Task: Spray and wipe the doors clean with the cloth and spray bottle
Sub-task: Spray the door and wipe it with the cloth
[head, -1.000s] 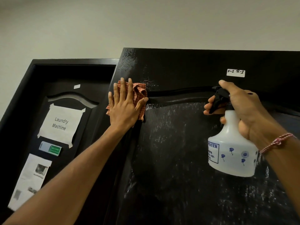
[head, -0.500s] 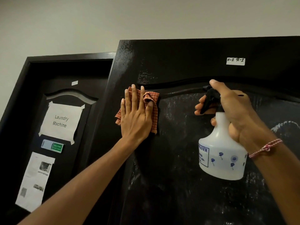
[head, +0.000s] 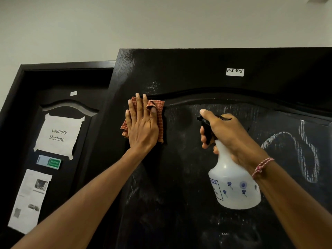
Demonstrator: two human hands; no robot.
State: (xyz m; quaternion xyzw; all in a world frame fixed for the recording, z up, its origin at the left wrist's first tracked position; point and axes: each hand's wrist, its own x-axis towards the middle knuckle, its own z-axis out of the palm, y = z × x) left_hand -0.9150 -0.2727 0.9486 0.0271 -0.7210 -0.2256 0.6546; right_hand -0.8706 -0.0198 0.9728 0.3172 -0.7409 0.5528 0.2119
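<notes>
A black panelled door fills the middle and right of the view, its inner panel streaked with wet marks and chalk scrawl. My left hand lies flat with straight fingers, pressing an orange checked cloth against the door's upper left, just under the curved moulding. My right hand grips the neck of a white spray bottle with blue flower prints, fingers curled around its black trigger, the nozzle facing the door panel.
A second black door stands at the left, bearing a "Laundry Machine" paper, a green and blue sign and a printed sheet. A small white label sits high on the near door. Pale wall above.
My left hand slid the cloth rightward and slightly down along the door's upper left. The right hand with the bottle stayed near the panel's middle. The view tilted upward.
</notes>
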